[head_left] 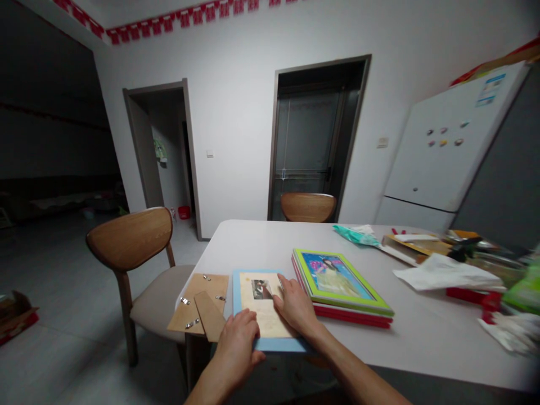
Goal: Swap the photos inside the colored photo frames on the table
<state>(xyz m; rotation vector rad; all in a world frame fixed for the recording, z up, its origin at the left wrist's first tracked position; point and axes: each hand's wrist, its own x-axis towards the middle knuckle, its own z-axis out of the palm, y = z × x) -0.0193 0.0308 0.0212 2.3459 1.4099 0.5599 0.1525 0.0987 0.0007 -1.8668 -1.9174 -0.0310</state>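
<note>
From here I can't make out the small print on the cream sheet (274,323), nor the blue-and-white label (490,90) on the fridge (409,169) far beyond the right hand (295,306). The sheet lies under that hand, on a light-blue frame (278,345); its fingers are spread and slightly bent, pressing nothing between them. The left hand (238,337) curves over the frame's near-left corner; whether it grips, I can't tell. Left of it sits a brown board (214,286) with metal clips; right of the right hand, a green-bordered picture (341,275) tops a stack.
</note>
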